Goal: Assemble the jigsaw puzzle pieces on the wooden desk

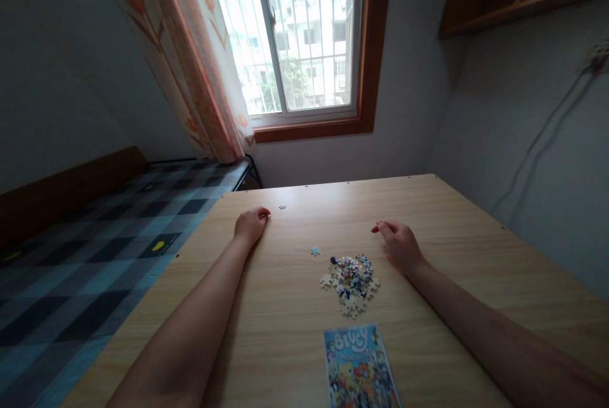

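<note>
Mostly unstarted, by my reading: the jigsaw pieces sit in one loose heap on the wooden table, none visibly joined, and only two or three have been pulled out. One light-blue piece lies alone at about ten o'clock from the heap, near it but apart. A darker piece lies farther up the table, just beside the left hand at its two o'clock. Left hand rests knuckles-up, fingers curled under; something small and pale shows at its fingertips, possibly a piece pinched there, but I cannot tell for sure. Right hand lies palm-down and loosely spread at roughly two o'clock from the heap, near it, not touching, holding nothing that I can see. Puzzle reference card with cartoon artwork lies flat at six o'clock from the heap, close to the near table edge. So sorting and assembly both look to remain; the heap sits between the two forearms, nearer the right. Beyond the table: window at twelve o'clock, patterned curtain left of it, chequered bedspread at nine o'clock.
</note>
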The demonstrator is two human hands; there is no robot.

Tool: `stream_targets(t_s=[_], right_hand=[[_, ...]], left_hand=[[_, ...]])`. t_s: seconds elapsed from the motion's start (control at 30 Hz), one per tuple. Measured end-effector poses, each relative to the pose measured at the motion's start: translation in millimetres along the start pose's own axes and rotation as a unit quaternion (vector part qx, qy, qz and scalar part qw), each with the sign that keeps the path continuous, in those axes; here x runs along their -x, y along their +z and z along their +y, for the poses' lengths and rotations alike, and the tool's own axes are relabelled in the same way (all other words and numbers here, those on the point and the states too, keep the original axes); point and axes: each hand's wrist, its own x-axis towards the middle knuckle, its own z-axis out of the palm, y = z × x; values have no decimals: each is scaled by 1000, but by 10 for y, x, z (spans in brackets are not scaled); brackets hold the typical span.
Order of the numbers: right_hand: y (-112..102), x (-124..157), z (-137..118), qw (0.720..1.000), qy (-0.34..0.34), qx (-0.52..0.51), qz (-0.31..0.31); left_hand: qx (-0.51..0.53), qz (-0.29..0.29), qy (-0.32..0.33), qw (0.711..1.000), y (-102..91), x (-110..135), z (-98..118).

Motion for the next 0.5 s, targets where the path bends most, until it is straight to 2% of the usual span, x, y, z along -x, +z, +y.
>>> stream_targets(t_s=[0.07,0.17,0.23,0.4,0.5], right_hand=[[21,-61,45,1000,20,7,-16],[62,-209,93,998,4,36,-45],[102,-352,120,997,3,66,-44],[222,-680,173,988,35,147,-44],[252,-734,191,982,13,180,-64]], left_hand=[[19,3,-13,1000,64,-154,-32],[50,5,-22,998,163,-342,-40],[71,3,-19,997,214,-424,-43],[110,-3,5,994,278,-475,-94],[120,-7,20,993,291,-458,-128]])
